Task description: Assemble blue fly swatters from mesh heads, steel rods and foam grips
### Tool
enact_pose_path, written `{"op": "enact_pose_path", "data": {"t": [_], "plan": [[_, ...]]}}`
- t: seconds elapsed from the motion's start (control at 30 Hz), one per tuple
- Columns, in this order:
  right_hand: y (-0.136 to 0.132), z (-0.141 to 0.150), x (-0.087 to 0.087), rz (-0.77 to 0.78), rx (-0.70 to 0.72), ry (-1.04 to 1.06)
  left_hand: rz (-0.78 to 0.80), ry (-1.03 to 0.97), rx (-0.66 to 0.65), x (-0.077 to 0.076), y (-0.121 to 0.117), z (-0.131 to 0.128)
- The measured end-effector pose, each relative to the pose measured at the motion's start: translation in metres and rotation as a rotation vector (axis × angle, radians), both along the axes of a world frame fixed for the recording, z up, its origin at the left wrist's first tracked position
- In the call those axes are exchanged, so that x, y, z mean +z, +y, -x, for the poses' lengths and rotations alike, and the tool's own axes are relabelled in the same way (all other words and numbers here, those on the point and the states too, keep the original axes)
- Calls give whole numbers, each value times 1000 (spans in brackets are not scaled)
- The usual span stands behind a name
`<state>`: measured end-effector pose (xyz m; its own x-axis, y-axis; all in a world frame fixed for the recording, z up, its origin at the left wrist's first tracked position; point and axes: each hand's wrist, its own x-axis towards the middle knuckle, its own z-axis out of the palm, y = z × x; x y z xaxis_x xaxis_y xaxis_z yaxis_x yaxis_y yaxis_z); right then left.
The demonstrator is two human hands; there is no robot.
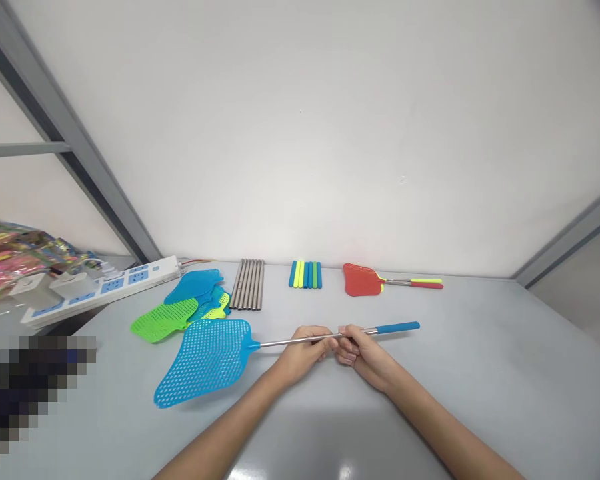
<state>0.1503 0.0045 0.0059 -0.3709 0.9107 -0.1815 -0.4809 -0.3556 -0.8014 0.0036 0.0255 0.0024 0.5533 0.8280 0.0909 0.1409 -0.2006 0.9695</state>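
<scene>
A blue fly swatter (207, 363) with a perforated head, thin metal rod and blue grip is held sideways above the table, its head to the left. My left hand (305, 350) is closed around the middle of the rod. Just to the right, my right hand (363, 353) pinches the same rod near the blue grip (398, 327). The two hands almost meet, and parts of the fingers are hidden behind them.
Loose swatter heads, blue (193, 288) and green (165, 320), overlap at the left. Behind stand a row of metal rods (247, 285), several coloured grips (305, 275) and red and yellow swatters (364, 280). A power strip (125, 283) lies far left, beside plastic-wrapped items (20, 257).
</scene>
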Motion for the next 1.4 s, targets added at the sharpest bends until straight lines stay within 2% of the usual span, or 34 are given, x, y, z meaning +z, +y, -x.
{"op": "enact_pose_path", "data": {"t": [0.27,0.57,0.8,1.1,1.4], "plan": [[0,0,2,-26,14,-14,-45,44,-14,6,-1,0],[0,0,3,-31,33,-20,-38,37,37,1,-2,-2],[-1,1,5,-42,23,-28,-49,76,58,12,-2,-1],[-3,2,8,-52,87,-66,-24,-6,-30,7,-3,-2],[-4,1,9,-67,104,-57,-46,-38,-21,17,-6,1]]}}
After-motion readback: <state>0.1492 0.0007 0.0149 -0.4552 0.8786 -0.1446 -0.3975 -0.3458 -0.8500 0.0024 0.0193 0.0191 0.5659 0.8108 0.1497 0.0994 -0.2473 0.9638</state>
